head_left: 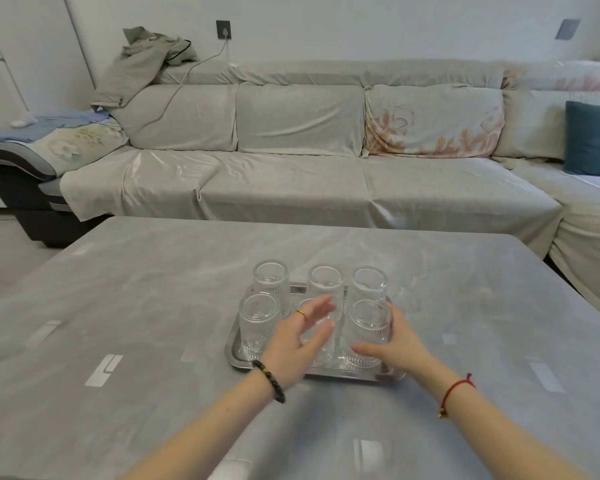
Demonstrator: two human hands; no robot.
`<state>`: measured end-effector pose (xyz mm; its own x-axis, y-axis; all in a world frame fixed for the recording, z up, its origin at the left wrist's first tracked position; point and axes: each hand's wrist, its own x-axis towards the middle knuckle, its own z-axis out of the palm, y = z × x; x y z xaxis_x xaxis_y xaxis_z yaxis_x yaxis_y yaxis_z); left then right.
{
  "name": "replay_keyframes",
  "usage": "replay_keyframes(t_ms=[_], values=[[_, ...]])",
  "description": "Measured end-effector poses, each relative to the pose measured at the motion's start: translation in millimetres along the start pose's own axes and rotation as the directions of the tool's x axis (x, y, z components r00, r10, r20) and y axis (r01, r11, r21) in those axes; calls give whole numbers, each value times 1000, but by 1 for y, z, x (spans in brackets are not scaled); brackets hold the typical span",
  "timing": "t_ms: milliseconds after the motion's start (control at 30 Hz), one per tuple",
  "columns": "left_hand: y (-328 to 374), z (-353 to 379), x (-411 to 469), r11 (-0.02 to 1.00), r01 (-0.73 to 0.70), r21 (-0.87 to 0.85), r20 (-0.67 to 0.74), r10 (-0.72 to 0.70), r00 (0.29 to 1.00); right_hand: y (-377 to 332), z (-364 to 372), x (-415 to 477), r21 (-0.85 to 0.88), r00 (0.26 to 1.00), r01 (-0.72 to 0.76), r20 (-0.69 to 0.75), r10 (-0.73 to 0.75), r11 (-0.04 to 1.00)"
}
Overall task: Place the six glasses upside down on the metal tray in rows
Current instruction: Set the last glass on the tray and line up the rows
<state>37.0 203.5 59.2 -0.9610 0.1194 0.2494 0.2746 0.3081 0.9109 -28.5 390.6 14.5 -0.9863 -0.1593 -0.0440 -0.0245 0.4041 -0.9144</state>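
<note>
Both forearms reach in from the near edge over the grey tabletop (118,289). L wrist has a dark bead bracelet (270,381), R wrist a red cord (455,389). Left hand (297,341) is open, fingers spread, gold ring (302,314) on one; it sits in front of the front-middle glass (321,344), contact w/ it can't be told. Right hand (397,341) is wrapped round the front-right glass (366,332), thumb on the near side, fingers behind. Metal tray (234,344) lies mid-tabletop w/ all six glasses upside down in 2 rows of 3: front-left glass (257,325), then back row (324,282). Beyond, a covered sofa (291,161) along the wall.
</note>
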Motion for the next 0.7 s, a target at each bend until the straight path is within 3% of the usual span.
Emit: replay_keyframes(t_ms=[133,200,333,500,700], values=[[10,-53,18,986,-115,122,-84,126,989,-34,-22,8,34,997,63,-52,-61,997],[5,-75,33,974,-96,203,-128,123,984,-52,-25,18,-22,988,127,-85,-128,992],[-22,-106,62,957,96,275,-208,-38,977,-73,-16,45,-253,981,193,46,-187,948],[-65,-123,76,878,335,341,-162,-296,941,-74,3,71,-474,976,188,191,-107,860],[-84,-113,90,877,410,252,-41,-414,910,-74,18,92,-576,979,178,186,-84,798]])
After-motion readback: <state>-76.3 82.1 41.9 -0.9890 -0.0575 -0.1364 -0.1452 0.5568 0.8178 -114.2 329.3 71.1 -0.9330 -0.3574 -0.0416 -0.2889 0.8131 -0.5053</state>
